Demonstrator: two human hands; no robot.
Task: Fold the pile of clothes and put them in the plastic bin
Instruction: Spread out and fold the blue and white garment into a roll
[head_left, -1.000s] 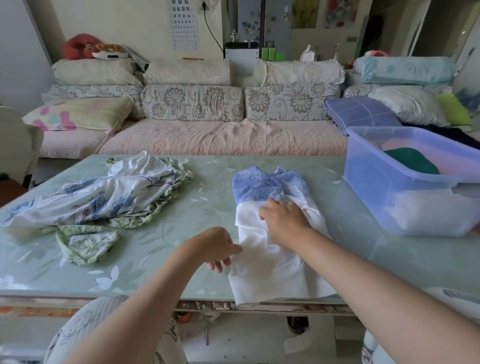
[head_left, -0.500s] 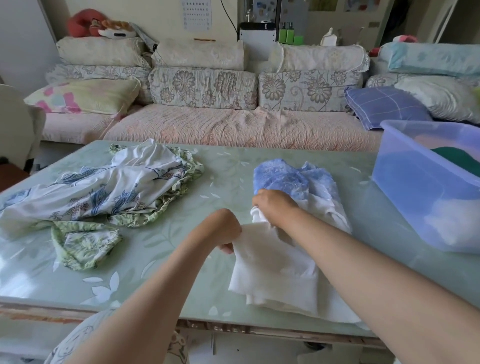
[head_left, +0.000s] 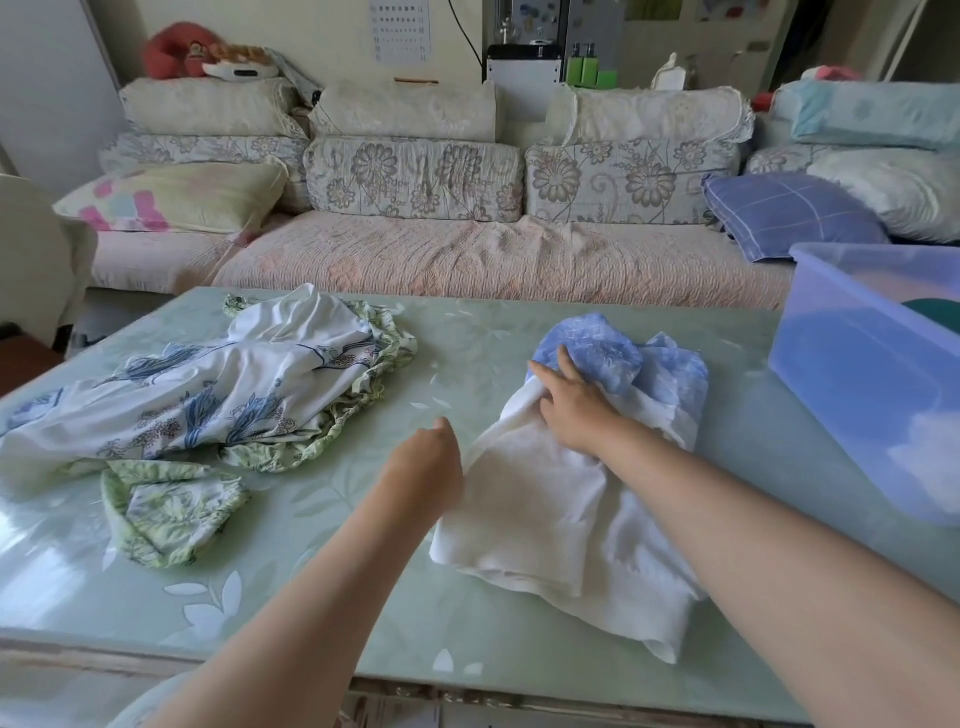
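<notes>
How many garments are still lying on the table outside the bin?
3: the blue-and-white garment under both hands, the floral dress at left, and a small green piece in front of it. More may hide underneath.

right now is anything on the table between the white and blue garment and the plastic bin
Nothing visible. Only bare table lies between the white and blue garment and the plastic bin to its right.

A pale green glass-topped table (head_left: 467, 322) with a leaf pattern stands before a long sofa (head_left: 467, 260) draped in a pink quilted cover and lined with floral cushions (head_left: 415, 176). A purple checked pillow (head_left: 789, 215) lies at its right end. Soft daylight falls across cream walls (head_left: 322, 31), where a chart (head_left: 400, 31) hangs.
</notes>
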